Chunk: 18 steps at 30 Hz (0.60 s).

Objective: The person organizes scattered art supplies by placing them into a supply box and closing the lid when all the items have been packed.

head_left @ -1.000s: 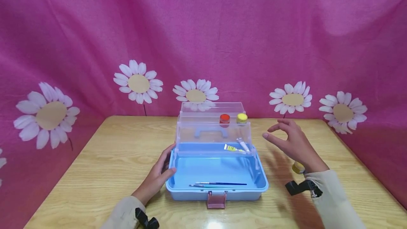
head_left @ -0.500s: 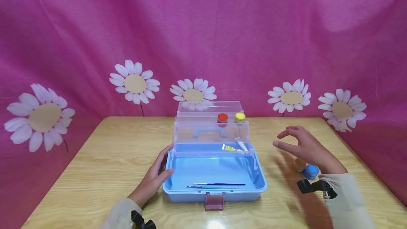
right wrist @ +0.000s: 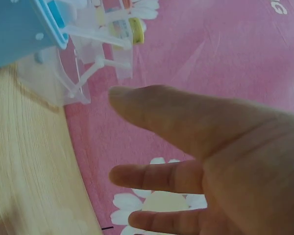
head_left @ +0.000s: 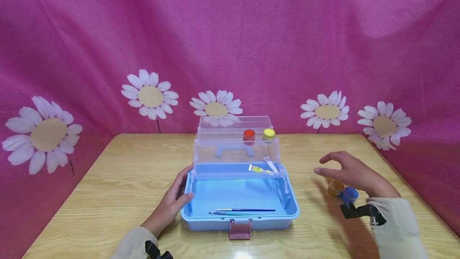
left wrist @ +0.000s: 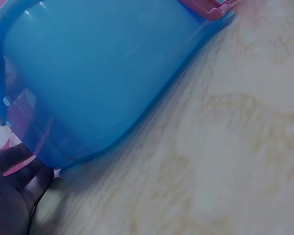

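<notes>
A blue plastic storage box (head_left: 240, 224) with raised clear tiered trays stands on the table. My left hand (head_left: 169, 207) holds its left side, thumb over the rim and fingers along the outer wall; in the left wrist view those fingers (left wrist: 32, 181) are at the box corner. My right hand (head_left: 353, 175) hovers to the right of the box, thumb and fingers spread with nothing between them. Below it on the table sit an orange paint jar (head_left: 336, 188) and a blue paint jar (head_left: 349, 195), side by side.
In the top tray are a red paint jar (head_left: 249, 136) and a yellow paint jar (head_left: 268, 134). Two small paint tubes (head_left: 259, 168) lie in a lower tray. Paintbrushes (head_left: 244, 210) lie in the box bottom. A pink flowered cloth (head_left: 273, 51) hangs behind the table (head_left: 136, 163).
My right hand has moved right and down, away from the trays toward the two jars on the table. My left hand stays at the box's left side.
</notes>
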Tool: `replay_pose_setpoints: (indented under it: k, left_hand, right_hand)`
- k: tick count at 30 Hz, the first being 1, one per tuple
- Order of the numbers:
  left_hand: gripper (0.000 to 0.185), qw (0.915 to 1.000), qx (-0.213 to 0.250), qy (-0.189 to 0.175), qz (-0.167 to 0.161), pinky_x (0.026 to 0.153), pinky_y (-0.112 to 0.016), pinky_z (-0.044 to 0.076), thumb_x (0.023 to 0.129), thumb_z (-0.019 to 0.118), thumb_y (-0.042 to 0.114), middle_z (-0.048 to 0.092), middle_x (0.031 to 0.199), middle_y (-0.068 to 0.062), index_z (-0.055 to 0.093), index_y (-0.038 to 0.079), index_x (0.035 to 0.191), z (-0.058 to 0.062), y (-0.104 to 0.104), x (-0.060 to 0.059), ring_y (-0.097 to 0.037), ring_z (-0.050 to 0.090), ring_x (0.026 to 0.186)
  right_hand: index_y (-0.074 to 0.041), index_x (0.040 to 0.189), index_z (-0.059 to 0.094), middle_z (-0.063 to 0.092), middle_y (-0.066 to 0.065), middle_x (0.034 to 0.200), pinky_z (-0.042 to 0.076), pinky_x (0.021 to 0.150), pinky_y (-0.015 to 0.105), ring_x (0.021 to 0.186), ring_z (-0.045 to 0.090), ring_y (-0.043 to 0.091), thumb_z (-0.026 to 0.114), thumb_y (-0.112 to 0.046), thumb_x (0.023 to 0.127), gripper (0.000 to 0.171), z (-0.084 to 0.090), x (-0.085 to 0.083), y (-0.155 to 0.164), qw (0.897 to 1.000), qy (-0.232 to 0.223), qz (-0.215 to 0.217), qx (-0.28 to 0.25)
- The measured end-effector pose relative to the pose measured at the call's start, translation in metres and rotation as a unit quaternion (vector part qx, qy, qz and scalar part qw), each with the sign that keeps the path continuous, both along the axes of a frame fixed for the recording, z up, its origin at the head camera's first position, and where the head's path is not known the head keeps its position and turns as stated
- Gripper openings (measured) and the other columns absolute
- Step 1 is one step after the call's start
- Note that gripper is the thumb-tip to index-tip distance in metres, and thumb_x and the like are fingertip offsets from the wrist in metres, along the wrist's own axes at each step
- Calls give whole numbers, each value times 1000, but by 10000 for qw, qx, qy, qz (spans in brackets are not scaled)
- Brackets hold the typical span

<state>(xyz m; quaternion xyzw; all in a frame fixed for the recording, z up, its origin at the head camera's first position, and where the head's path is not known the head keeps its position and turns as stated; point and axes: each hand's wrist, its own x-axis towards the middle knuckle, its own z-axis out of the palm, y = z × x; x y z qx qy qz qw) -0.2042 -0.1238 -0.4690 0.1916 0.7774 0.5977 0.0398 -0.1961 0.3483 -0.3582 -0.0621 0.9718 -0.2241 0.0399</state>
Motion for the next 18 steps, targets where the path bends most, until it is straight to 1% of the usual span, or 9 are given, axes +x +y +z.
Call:
replay_pose_setpoints:
  k: [2, 6, 8, 10, 14, 18]
  left_hand:
    - [63, 10000, 2, -19, -1, 114, -55, 21, 98, 53, 23, 27, 156, -8, 21, 33, 152, 0, -1, 0, -31, 26, 143]
    - [64, 9999, -25, -56, 111, 114, -54, 21, 97, 53, 22, 29, 155, -8, 22, 35, 151, -1, -3, 1, -31, 28, 142]
    - [64, 9999, -11, -80, 141, 114, -54, 21, 97, 54, 21, 29, 155, -8, 22, 36, 151, -2, -4, 1, -31, 28, 142]
    - [65, 9999, 16, -104, 102, 114, -53, 21, 97, 53, 19, 29, 155, -7, 22, 35, 152, -3, -3, 2, -30, 27, 142]
    - [65, 9999, 30, -149, -7, 115, -52, 19, 97, 53, 20, 26, 156, -6, 21, 36, 152, -3, -1, 2, -30, 25, 143]
    - [65, 9999, 4, -151, 65, 115, -52, 20, 97, 54, 21, 26, 156, -6, 22, 39, 150, -1, 0, 2, -29, 25, 143]
  right_hand:
    - [-1, 119, 62, 52, 29, 129, 42, 88, 67, 120, 42, 50, 64, -52, 87, 61, -1, -1, 2, 9999, -109, -9, 54]
    - [0, 119, 61, 51, 31, 128, 42, 88, 67, 118, 43, 51, 68, -52, 83, 63, -4, -2, 7, 9997, -208, -17, 118]
    - [1, 117, 61, 51, 32, 126, 42, 89, 67, 117, 43, 51, 72, -48, 82, 61, -6, -2, 10, 9997, -193, 8, 153]
    - [2, 117, 61, 52, 33, 125, 42, 89, 66, 116, 44, 51, 75, -42, 81, 59, -8, -1, 14, 9996, -175, 34, 201]
    - [6, 116, 59, 53, 34, 119, 45, 86, 63, 109, 48, 50, 77, -37, 80, 58, -12, -1, 23, 9990, -266, -79, 340]
    - [8, 115, 58, 55, 32, 112, 49, 79, 57, 99, 52, 45, 77, -38, 79, 61, -15, -5, 28, 9967, -492, -333, 559]
